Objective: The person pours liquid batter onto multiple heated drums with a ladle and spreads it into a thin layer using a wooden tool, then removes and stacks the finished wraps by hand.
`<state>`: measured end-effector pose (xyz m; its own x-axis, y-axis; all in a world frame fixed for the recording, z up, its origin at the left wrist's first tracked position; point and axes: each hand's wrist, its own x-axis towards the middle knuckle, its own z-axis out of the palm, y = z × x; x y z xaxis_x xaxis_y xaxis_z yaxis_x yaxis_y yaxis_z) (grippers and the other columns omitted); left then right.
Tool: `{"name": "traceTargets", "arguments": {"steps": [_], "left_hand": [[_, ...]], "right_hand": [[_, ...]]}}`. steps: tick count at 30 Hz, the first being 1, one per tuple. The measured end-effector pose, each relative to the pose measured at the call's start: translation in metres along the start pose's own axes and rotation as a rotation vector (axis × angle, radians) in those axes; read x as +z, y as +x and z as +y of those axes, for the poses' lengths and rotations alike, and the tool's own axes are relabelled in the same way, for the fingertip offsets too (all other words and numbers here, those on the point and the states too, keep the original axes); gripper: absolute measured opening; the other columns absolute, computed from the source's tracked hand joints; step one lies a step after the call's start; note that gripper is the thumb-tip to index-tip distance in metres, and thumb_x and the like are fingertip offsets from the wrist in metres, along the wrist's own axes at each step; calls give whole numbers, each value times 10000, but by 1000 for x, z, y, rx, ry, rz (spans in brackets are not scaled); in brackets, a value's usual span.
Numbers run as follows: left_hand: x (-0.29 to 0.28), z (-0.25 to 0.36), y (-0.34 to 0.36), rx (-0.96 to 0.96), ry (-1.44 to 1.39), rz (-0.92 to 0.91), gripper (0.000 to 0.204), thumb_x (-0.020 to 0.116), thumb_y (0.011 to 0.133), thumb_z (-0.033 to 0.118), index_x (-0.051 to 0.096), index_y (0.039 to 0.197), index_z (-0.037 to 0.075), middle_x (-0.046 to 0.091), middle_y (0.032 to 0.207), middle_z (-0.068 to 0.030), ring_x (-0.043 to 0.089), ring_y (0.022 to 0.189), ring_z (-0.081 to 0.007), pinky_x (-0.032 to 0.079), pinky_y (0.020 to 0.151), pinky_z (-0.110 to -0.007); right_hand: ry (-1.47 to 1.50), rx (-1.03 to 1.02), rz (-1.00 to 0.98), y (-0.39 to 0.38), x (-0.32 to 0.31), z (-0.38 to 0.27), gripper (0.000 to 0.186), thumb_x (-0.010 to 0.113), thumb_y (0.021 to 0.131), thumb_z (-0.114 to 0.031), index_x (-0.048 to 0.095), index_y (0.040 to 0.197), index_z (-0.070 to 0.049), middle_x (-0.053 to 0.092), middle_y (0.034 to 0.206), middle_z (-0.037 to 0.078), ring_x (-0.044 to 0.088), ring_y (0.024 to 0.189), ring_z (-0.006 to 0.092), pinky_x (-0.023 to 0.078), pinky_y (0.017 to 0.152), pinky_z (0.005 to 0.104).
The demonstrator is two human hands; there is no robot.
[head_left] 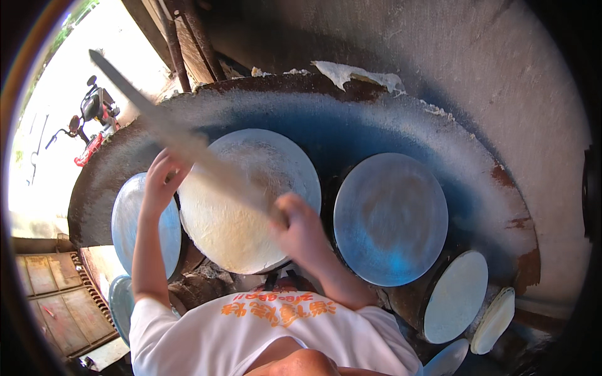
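A long, flat, pale spatula (229,178) slants up to the left, blurred by motion. My right hand (301,235) is closed round its near end. At its middle, my left hand (165,175) has curled fingers against the blade, with the fingertips partly hidden behind it. Below the spatula is a large round griddle (298,156). A thin, cream-coloured layer of batter or flatbread (229,235) covers its near and left part, while the far part shows a brownish, scraped-looking surface.
To the right sits a bare round griddle (390,219), and another (147,219) lies left of the main one. A pale-topped griddle (456,297) and a stack of round flatbreads (493,321) are at lower right. A curved, floury counter (376,119) runs behind; a motorbike (97,106) stands outside.
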<state>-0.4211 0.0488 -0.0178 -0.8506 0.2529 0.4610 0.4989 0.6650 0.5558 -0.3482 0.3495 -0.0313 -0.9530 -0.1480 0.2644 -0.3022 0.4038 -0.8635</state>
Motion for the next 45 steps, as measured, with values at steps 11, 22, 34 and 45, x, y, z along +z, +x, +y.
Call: {"name": "traceTargets", "arguments": {"steps": [11, 22, 34, 45], "left_hand": [[-105, 149, -66, 434, -21, -120, 125, 649, 750, 39, 578, 853, 35, 672, 895, -138, 636, 833, -289, 496, 681, -342], [45, 381, 1, 628, -375, -539, 233, 596, 829, -22, 605, 1058, 16, 627, 984, -111, 624, 893, -194, 502, 816, -278], [402, 935, -39, 1173, -870, -640, 204, 649, 840, 109, 653, 1041, 72, 683, 920, -84, 638, 825, -135, 497, 728, -267], [767, 971, -201, 1401, -730, -538, 99, 646, 765, 82, 661, 863, 83, 626, 948, -64, 549, 988, -294, 474, 841, -394]], "right_hand": [[161, -43, 49, -94, -45, -76, 183, 676, 661, -84, 500, 700, -51, 564, 780, 64, 515, 631, 138, 415, 590, 264], [504, 277, 635, -341, -223, -86, 343, 770, 683, -24, 436, 711, -101, 580, 803, 64, 543, 666, 86, 435, 590, 229], [-484, 654, 1446, -671, -661, -108, 130, 675, 754, -64, 572, 814, -12, 657, 829, 110, 629, 768, 178, 512, 568, 309], [-57, 696, 1944, -853, -727, 190, 149, 563, 752, 93, 659, 764, -19, 668, 790, 71, 592, 699, 157, 468, 623, 287]]}}
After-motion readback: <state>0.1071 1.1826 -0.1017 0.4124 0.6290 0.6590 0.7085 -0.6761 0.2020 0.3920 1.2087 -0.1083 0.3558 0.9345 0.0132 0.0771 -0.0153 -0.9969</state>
